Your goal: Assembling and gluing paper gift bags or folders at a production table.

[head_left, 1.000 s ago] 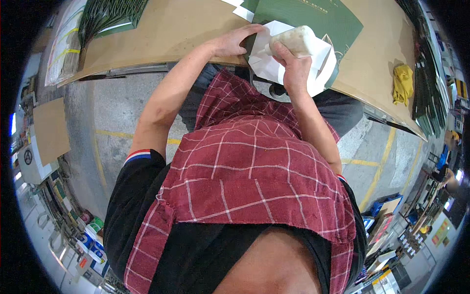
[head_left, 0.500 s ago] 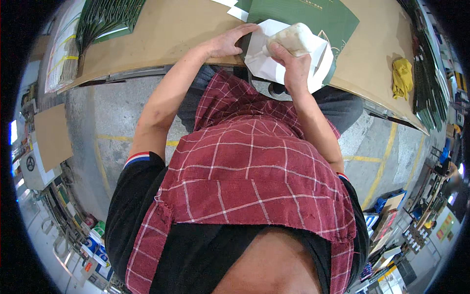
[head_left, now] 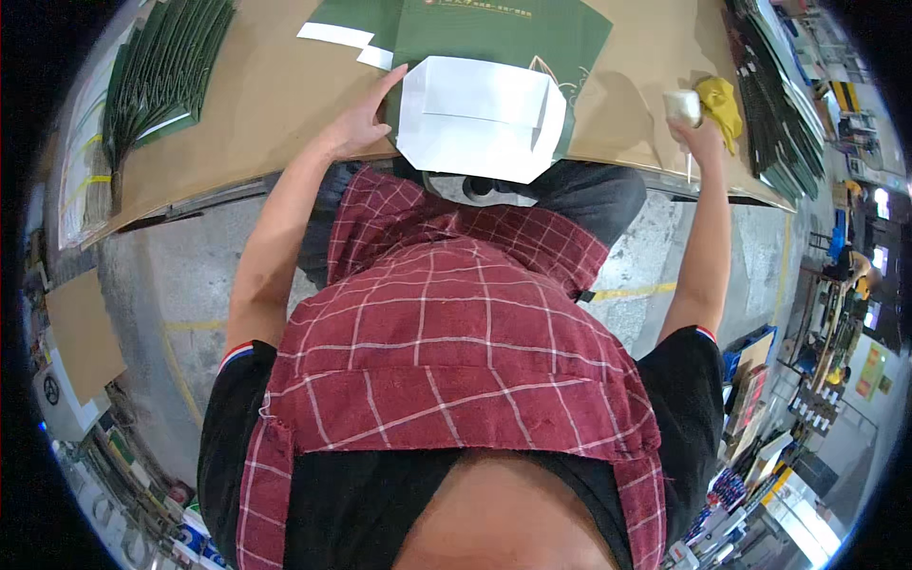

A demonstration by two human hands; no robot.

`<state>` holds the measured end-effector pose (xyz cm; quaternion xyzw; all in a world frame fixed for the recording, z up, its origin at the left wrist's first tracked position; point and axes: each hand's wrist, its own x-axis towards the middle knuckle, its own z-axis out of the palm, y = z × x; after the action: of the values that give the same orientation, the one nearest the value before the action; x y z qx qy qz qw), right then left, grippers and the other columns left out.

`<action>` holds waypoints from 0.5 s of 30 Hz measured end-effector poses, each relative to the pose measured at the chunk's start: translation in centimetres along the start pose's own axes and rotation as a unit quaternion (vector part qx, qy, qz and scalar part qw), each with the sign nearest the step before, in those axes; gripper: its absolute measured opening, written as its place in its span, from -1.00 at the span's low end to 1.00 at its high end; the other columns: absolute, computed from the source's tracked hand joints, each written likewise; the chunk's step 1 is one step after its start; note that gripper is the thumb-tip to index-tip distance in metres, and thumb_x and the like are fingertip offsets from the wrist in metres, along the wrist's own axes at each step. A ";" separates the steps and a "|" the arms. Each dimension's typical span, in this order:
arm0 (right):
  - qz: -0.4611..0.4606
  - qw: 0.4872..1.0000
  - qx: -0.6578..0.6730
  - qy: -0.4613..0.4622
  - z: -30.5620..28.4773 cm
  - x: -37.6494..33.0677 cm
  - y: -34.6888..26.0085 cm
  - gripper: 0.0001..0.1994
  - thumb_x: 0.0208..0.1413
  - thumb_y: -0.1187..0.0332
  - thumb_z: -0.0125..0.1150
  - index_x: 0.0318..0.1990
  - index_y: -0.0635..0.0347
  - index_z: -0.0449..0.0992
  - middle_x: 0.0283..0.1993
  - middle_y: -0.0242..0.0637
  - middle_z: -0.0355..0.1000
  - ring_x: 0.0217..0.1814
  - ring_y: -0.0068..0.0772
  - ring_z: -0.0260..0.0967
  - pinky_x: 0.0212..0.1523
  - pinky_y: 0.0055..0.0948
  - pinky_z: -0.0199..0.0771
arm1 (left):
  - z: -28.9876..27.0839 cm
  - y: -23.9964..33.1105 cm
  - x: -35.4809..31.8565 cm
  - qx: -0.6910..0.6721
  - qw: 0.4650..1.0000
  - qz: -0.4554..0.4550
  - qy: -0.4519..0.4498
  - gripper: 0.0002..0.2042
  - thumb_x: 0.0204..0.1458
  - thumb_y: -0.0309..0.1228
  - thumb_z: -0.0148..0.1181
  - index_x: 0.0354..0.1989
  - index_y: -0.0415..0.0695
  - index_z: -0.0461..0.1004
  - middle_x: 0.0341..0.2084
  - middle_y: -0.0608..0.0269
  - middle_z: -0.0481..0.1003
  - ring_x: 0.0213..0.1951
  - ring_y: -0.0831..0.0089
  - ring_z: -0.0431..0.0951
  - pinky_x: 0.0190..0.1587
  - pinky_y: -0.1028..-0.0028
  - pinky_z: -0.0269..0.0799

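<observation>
A green paper bag (head_left: 499,33) lies on the brown-covered table, its white folded bottom (head_left: 480,122) spread open toward me. My left hand (head_left: 359,125) rests at the left edge of that white bottom, thumb and fingers apart, gripping nothing. Out to the right, my right hand (head_left: 703,141) is closed around a whitish squeeze bottle (head_left: 681,106). The bottle is held upside down, and a thin nozzle points down from it near the table's front edge. Just beside the bottle is a crumpled yellow cloth (head_left: 724,114).
Fanned green folded bags (head_left: 171,76) stand at the left, next to a bundle with yellow bands (head_left: 93,180). More green bags (head_left: 774,109) are stacked along the right end. White-edged green pieces (head_left: 347,28) lie behind my left hand. The table's front edge (head_left: 627,163) runs close to my lap.
My right hand has carried the bottle from above the white bag bottom to the right, beside the yellow cloth. The white bottom now shows uncovered. My left hand stays by the bag's left edge.
</observation>
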<state>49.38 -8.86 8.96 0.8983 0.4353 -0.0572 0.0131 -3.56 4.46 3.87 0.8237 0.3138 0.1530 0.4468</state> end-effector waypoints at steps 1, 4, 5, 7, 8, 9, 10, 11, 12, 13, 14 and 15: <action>-0.003 1.000 -0.001 0.002 1.1 0.6 0.9 -0.35 -0.24 -0.12 0.22 -0.15 0.32 0.42 -0.18 -0.03 0.42 -0.12 -0.18 0.39 -0.15 -0.29 0.37 | -0.1 0.2 0.0 0.000 1.000 0.001 0.004 -0.18 -0.26 -0.68 0.02 0.26 0.00 -0.16 0.21 0.08 -0.01 0.22 0.25 0.03 0.22 0.38 0.00; -0.032 0.964 -0.168 0.202 3.9 -0.3 0.0 -0.45 -0.19 -0.01 0.22 -0.17 0.31 0.41 -0.16 -0.04 0.41 -0.12 -0.05 0.36 -0.14 -0.24 0.36 | -0.1 0.0 0.1 0.055 0.997 -0.055 -0.015 -0.18 -0.24 -0.68 0.02 0.27 0.03 -0.16 0.16 0.07 0.10 0.11 0.25 0.18 0.11 0.40 0.15; -0.039 0.965 -0.163 0.202 3.9 -1.4 -2.3 -0.45 -0.19 -0.01 0.22 -0.17 0.31 0.41 -0.16 -0.04 0.41 -0.12 -0.05 0.36 -0.14 -0.24 0.36 | 0.3 -0.5 -0.2 0.056 0.998 -0.014 0.011 -0.18 -0.24 -0.68 0.01 0.27 0.03 -0.16 0.12 0.08 0.15 0.04 0.26 0.24 0.06 0.42 0.18; -0.188 0.939 0.007 0.289 1.3 -4.4 -7.6 -0.50 -0.17 0.14 0.25 -0.08 0.25 0.38 -0.18 -0.15 0.42 -0.22 -0.23 0.40 -0.23 -0.36 0.39 | 0.3 -0.6 -0.2 0.061 0.997 0.025 0.039 -0.18 -0.24 -0.69 0.00 0.27 0.04 -0.16 0.07 0.08 0.20 -0.03 0.27 0.29 0.01 0.43 0.22; -0.216 0.952 0.150 0.155 0.8 -6.5 -10.1 -0.51 -0.16 0.23 0.25 -0.04 0.26 0.36 -0.17 -0.17 0.40 -0.28 -0.30 0.37 -0.25 -0.40 0.38 | 0.2 -0.5 -0.2 0.029 0.999 0.001 0.019 -0.19 -0.24 -0.70 -0.01 0.27 0.04 -0.15 0.08 0.06 0.19 -0.03 0.27 0.29 0.02 0.43 0.22; -0.235 0.928 0.288 0.016 0.7 -8.1 -11.8 -0.51 -0.14 0.32 0.25 0.00 0.26 0.34 -0.16 -0.19 0.39 -0.33 -0.38 0.34 -0.28 -0.44 0.37 | 0.1 -0.3 -0.3 -0.002 1.000 -0.023 -0.001 -0.19 -0.24 -0.71 -0.02 0.27 0.04 -0.15 0.09 0.05 0.18 -0.03 0.27 0.28 0.03 0.42 0.21; -0.234 0.927 0.293 0.015 1.5 -8.6 -12.6 -0.51 -0.14 0.32 0.25 0.00 0.26 0.34 -0.16 -0.19 0.39 -0.33 -0.38 0.34 -0.28 -0.44 0.37 | 0.0 0.0 -0.3 0.002 1.000 -0.025 -0.003 -0.19 -0.24 -0.71 -0.02 0.27 0.04 -0.15 0.09 0.05 0.18 -0.03 0.27 0.28 0.03 0.42 0.21; -0.258 0.908 0.328 -0.040 2.8 -8.9 -13.2 -0.50 -0.19 0.32 0.28 0.00 0.18 0.36 -0.23 -0.26 0.39 -0.38 -0.47 0.31 -0.32 -0.50 0.35 | 0.1 0.4 -0.2 -0.010 0.999 -0.033 -0.009 -0.19 -0.25 -0.72 -0.03 0.27 0.03 -0.15 0.12 0.02 0.13 0.05 0.24 0.23 0.07 0.41 0.19; -0.284 0.884 0.360 -0.095 3.9 -8.7 -13.5 -0.47 -0.24 0.32 0.31 0.01 0.10 0.38 -0.31 -0.33 0.40 -0.43 -0.57 0.27 -0.37 -0.56 0.33 | 0.1 0.7 0.1 -0.023 0.999 -0.041 -0.013 -0.18 -0.26 -0.72 -0.04 0.27 0.03 -0.16 0.15 0.00 0.09 0.12 0.21 0.18 0.12 0.40 0.16; -0.286 0.882 0.363 -0.095 4.8 -8.4 -13.6 -0.47 -0.24 0.32 0.31 0.01 0.10 0.38 -0.31 -0.33 0.40 -0.43 -0.57 0.27 -0.37 -0.56 0.33 | 0.1 0.8 0.3 -0.019 0.999 -0.043 -0.013 -0.18 -0.26 -0.72 -0.04 0.27 0.03 -0.16 0.15 0.00 0.09 0.12 0.21 0.18 0.12 0.40 0.16; -0.257 0.883 0.373 -0.126 5.7 -8.1 -13.6 -0.50 -0.25 0.36 0.31 -0.03 0.12 0.40 -0.34 -0.35 0.39 -0.44 -0.56 0.25 -0.37 -0.54 0.33 | 0.2 0.8 0.5 -0.024 0.998 -0.050 -0.020 -0.18 -0.28 -0.71 -0.03 0.27 -0.01 -0.15 0.18 0.03 0.04 0.17 0.24 0.09 0.18 0.39 0.02; -0.228 0.882 0.381 -0.158 6.2 -7.8 -13.6 -0.53 -0.26 0.39 0.31 -0.06 0.14 0.42 -0.37 -0.36 0.37 -0.45 -0.56 0.23 -0.37 -0.53 0.33 | 0.3 0.8 0.7 -0.029 0.998 -0.057 -0.026 -0.18 -0.30 -0.70 -0.02 0.27 -0.05 -0.15 0.20 0.06 0.00 0.22 0.27 0.00 0.24 0.38 -0.12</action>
<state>33.30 -6.97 4.08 0.6888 0.5652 -0.3613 -0.2749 -2.55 4.41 4.33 0.7944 0.3445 0.1151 0.4868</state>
